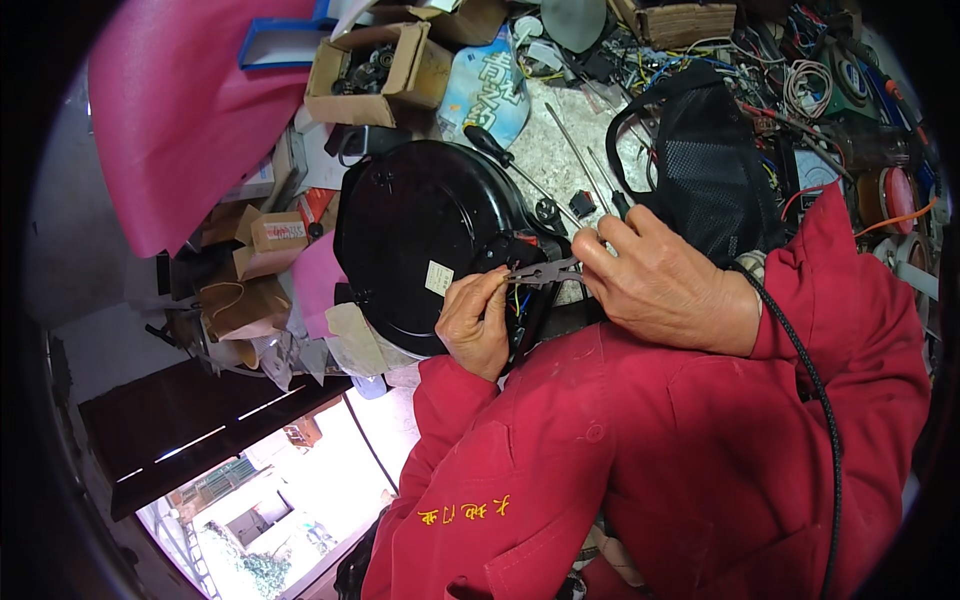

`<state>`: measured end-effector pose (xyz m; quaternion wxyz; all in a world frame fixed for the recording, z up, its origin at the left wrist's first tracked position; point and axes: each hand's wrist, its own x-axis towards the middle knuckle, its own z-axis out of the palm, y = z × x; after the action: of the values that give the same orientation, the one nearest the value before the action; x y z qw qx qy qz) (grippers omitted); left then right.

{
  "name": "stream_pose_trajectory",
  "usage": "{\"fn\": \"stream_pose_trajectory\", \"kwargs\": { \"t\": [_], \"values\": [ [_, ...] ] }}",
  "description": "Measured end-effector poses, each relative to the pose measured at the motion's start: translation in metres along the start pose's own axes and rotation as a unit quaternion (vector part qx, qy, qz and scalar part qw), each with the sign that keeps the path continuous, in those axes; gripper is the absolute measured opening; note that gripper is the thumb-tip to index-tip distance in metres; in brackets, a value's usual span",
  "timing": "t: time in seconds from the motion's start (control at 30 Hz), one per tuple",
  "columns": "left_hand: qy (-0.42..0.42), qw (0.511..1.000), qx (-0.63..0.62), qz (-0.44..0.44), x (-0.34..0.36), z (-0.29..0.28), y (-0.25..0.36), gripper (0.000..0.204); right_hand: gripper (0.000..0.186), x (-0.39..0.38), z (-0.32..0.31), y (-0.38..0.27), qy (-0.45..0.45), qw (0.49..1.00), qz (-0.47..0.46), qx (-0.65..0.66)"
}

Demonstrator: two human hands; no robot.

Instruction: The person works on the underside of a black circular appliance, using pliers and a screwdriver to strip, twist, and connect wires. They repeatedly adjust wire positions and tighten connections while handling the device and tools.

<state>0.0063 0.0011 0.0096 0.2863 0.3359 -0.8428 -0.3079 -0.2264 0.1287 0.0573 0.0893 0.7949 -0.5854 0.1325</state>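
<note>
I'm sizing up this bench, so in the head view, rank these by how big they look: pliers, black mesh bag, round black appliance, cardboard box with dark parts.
1. Round black appliance
2. Black mesh bag
3. Cardboard box with dark parts
4. Pliers, judged by what shows; the right hand hides their handles.

We see an open cardboard box (428, 75) holding dark parts (370, 70). Just right of the box we find a blue-and-white plastic bag (480, 100); well to its right, a black mesh bag (710, 150). Left of the box we have a pink sheet (190, 120); below it, leftward, a small carton (272, 250).
</note>
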Motion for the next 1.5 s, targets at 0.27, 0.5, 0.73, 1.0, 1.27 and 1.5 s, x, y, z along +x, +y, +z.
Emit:
{"fn": "stream_pose_trajectory", "kwargs": {
  "t": [0.27, 0.5, 0.73, 1.0, 1.27, 1.5],
  "values": [
    [0.001, 1.000, 0.001, -0.008, 0.0000, -0.0005, 0.0027, 0.015, 0.016, 0.0000, -0.0018, -0.0009, -0.009, 0.999, 0.006, 0.031],
    [-0.004, 1.000, 0.006, -0.010, -0.0005, -0.0012, 0.0031, 0.014, 0.014, 0.0007, 0.0011, -0.0008, 0.013, 0.999, 0.001, 0.038],
    [-0.002, 1.000, 0.004, -0.003, -0.0004, -0.0005, 0.0025, 0.015, 0.015, 0.0003, 0.0014, -0.0007, 0.008, 1.000, -0.009, 0.026],
    [-0.002, 1.000, 0.013, -0.004, -0.0020, -0.0008, 0.0015, 0.015, 0.015, 0.0015, -0.0046, 0.0003, -0.022, 0.999, -0.031, 0.000],
    [-0.008, 1.000, 0.009, -0.004, -0.0006, 0.0000, 0.0031, 0.015, 0.020, 0.0011, -0.0058, 0.0020, -0.013, 0.999, -0.046, -0.018],
    [-0.011, 1.000, 0.010, -0.004, -0.0008, 0.0001, 0.0023, 0.015, 0.016, 0.0003, -0.0027, 0.0039, -0.006, 0.999, -0.038, -0.010]
  ]
}}
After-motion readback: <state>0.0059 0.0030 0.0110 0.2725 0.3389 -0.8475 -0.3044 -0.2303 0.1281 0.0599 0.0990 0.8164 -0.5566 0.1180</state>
